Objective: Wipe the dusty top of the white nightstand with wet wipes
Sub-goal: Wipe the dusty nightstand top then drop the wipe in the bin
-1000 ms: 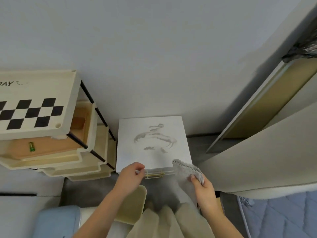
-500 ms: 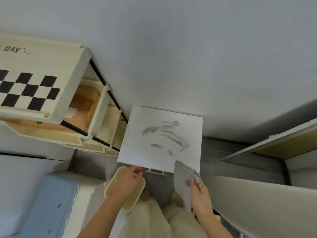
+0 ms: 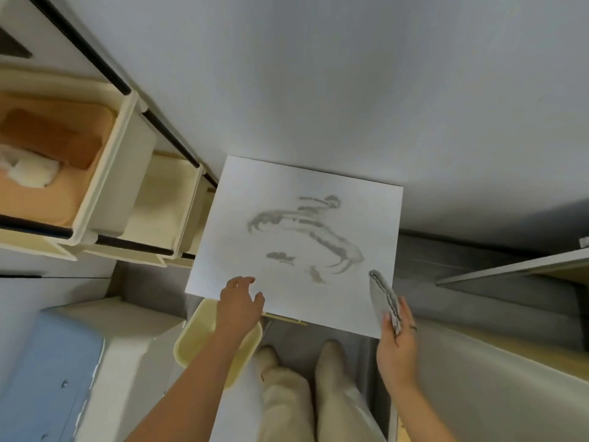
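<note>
Head view is showing, at far left, a cream tiered cart point(image 3: 108, 173) standing against the wall, with a pale blue box point(image 3: 47, 378) lying below it. Just right of the box, a yellow bin point(image 3: 194, 342) is sitting under the left forearm. The left hand point(image 3: 239, 306) is reaching over the near left edge of the white nightstand point(image 3: 242, 199), its fingers lying loosely spread and holding nothing; whether they are touching the top cannot be told. The nightstand is standing against the wall, between the cart and a grey floor strip, with grey dust smears point(image 3: 322, 237) showing across the middle of its top. At its near right corner, the right hand point(image 3: 396, 349) is pinching a folded wet wipe point(image 3: 384, 293) between thumb and fingers, the wipe's upper end hanging above the top's edge.
</note>
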